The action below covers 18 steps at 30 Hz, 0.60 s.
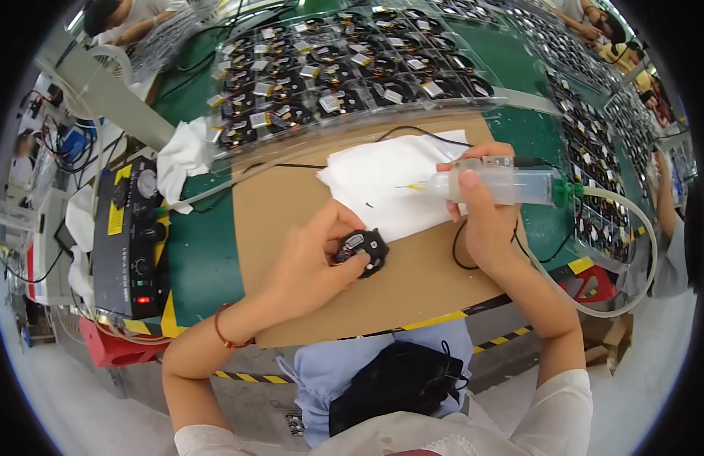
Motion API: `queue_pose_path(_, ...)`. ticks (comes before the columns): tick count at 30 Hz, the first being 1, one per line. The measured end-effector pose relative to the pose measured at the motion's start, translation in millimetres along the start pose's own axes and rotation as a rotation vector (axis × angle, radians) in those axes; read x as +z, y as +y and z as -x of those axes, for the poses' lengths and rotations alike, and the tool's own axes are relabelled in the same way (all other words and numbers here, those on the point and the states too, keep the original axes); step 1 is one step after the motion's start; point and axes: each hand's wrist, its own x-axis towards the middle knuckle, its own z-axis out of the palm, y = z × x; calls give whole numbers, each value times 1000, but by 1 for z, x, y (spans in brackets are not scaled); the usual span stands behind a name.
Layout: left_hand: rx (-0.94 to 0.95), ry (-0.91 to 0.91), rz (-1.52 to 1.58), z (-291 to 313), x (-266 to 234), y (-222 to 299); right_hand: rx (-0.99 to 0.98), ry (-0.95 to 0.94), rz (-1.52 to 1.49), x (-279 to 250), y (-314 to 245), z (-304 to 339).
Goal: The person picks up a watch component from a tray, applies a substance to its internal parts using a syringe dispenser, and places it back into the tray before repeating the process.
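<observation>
Between the thumb and fingers of my left hand point(310, 262) is a small round black electronic part point(365, 251), held over the cardboard sheet point(291, 205). My right hand point(485, 209) grips a clear dispensing syringe point(512, 186) lying nearly level, its thin needle point(407, 187) pointing left over a white cloth point(367, 171). The needle tip stays apart from the black part. From the syringe's green end cap point(569, 190) a pale air hose point(647, 220) loops down to the right. A small dark scrap point(369, 204) rests on the cloth.
A black dispenser box point(130, 235) with a gauge and knobs stands at left, beside a crumpled white cloth point(183, 156). Clear trays point(344, 114) of black parts fill the table's far side; more trays point(595, 159) line the right. Other people point(131, 23) work beyond.
</observation>
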Motion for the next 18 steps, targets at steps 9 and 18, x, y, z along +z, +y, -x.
queue_pose_path(9,124,-50,210,4,6,0,-60,8,-43,-4,-6,8)
queue_pose_path(18,275,111,47,-23,-16,46,-72,-43,156,-11,6,8)
